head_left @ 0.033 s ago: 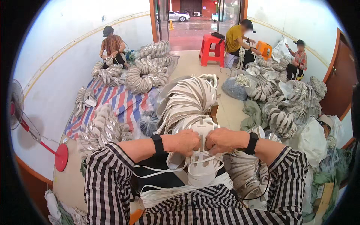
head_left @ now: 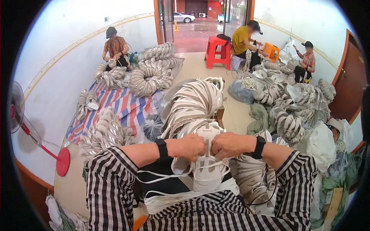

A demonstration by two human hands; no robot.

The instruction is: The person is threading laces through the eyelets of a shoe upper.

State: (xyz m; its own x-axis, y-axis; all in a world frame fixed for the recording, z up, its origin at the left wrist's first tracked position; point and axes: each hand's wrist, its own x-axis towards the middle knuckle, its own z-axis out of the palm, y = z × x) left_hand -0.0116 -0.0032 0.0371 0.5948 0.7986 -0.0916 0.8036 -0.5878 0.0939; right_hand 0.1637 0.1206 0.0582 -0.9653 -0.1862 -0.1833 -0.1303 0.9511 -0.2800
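Observation:
A white and grey shoe upper [head_left: 208,175] lies toe toward me over my lap, its tongue [head_left: 209,135] standing up at the far end. My left hand [head_left: 191,147] is closed on its left edge beside the tongue, fingers curled. Closed in the same way, my right hand [head_left: 228,145] grips the right edge. Whether a lace end is pinched in either hand is hidden. White lace loops cross the upper's front and trail left. A bundle of white shoelaces [head_left: 169,203] rests across my lap. Just beyond my hands, a long stack of nested uppers [head_left: 192,102] curves away.
More bundled uppers [head_left: 107,131] lie left, near a striped sheet [head_left: 127,101] and a red-based fan [head_left: 63,161]. Bundles and plastic bags [head_left: 322,142] heap up on the right. Three people sit working farther back, near a red stool [head_left: 218,52] and the open doorway.

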